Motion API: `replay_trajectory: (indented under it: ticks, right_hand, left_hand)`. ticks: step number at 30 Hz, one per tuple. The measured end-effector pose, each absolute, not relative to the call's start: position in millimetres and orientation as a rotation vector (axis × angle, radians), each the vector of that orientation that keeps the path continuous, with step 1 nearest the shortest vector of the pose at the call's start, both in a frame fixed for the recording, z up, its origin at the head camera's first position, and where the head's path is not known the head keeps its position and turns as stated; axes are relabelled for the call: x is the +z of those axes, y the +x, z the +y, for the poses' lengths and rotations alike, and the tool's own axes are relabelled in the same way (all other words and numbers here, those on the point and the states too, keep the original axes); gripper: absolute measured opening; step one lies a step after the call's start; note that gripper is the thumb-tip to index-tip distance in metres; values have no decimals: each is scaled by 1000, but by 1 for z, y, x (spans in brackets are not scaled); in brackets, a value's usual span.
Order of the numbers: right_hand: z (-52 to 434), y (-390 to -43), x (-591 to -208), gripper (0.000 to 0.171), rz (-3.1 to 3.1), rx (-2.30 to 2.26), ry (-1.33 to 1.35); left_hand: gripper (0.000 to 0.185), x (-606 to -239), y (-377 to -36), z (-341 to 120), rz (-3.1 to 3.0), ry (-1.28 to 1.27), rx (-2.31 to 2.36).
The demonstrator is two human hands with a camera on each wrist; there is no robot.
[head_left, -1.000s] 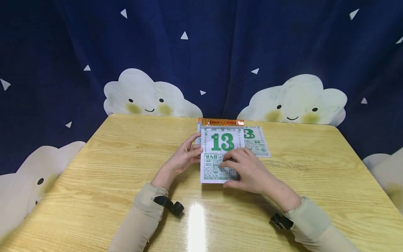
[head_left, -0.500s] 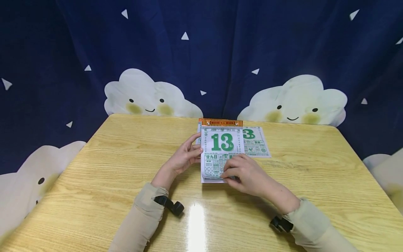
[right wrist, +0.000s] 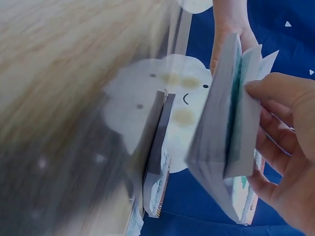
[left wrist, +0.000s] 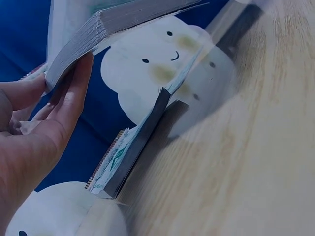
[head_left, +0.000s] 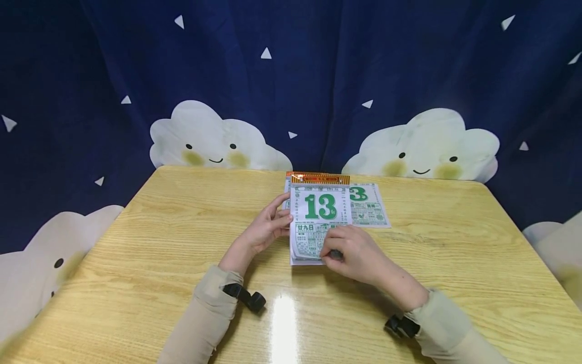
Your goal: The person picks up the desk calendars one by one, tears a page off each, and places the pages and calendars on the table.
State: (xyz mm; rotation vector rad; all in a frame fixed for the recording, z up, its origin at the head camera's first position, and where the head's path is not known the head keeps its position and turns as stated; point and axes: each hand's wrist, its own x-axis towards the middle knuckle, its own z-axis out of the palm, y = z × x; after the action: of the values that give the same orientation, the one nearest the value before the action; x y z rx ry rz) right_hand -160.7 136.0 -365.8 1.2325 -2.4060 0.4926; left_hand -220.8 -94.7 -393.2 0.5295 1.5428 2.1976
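A thick tear-off calendar (head_left: 320,207) with a large green 13 and a red and gold top strip is held up above the table. My left hand (head_left: 261,230) grips it by its left edge, thumb in front and fingers behind in the left wrist view. At its lower right corner my right hand (head_left: 356,253) pinches several top sheets (right wrist: 244,123) between thumb and curled fingers. Those sheets bend away from the pad's thick body (right wrist: 209,137). The right hand covers part of the small print in the head view.
A second calendar pad (left wrist: 140,152) lies on the wooden table (head_left: 182,227) behind the held one, mostly hidden in the head view. Beside it to the right is a calendar sheet (head_left: 373,212) with a green 3 showing. A dark blue curtain (head_left: 300,76) with clouds hangs behind.
My right hand's fingers, spread over the calendar's lower part before, have closed on its lower right corner and lifted several sheets there. The left hand keeps its place.
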Motion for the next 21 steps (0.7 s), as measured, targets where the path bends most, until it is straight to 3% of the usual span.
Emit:
replay_trajectory:
  ticks: [11,21]
  right_hand:
    - [138,-157,-355,18,-2482,573,1202]
    - [146,-164,-339,16,-2461,713,956]
  left_hand:
    - [58,-395,-221,-95,1565,548,2174]
    - [59,-393,-220,-96,1492,558,2215]
